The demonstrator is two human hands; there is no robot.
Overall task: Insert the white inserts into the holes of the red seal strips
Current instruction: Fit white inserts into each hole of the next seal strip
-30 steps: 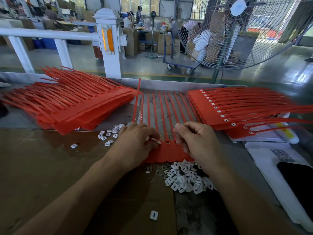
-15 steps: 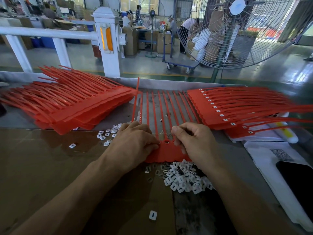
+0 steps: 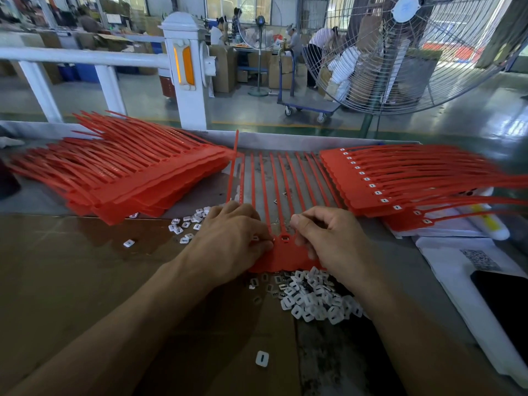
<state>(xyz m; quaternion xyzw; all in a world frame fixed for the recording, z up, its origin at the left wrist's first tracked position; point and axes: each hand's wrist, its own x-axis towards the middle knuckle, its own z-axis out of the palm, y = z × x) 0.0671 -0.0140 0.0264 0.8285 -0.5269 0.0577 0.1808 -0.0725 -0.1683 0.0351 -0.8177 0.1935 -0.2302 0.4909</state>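
Two hands work on one red seal strip sheet (image 3: 281,257) lying flat at the worktop's (image 3: 71,281) middle: the left hand (image 3: 228,241) pinches a white insert (image 3: 255,238) at its holes, the right hand (image 3: 328,241) has curled fingers pressing the sheet. One heap of white inserts (image 3: 311,298) lies just nearer; two red stacks flank them, left stack (image 3: 128,178) and right stack (image 3: 400,181).

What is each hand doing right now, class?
Left hand: fingers curled, pinching a white insert at the red seal strip.
Right hand: fingers curled, gripping that strip.
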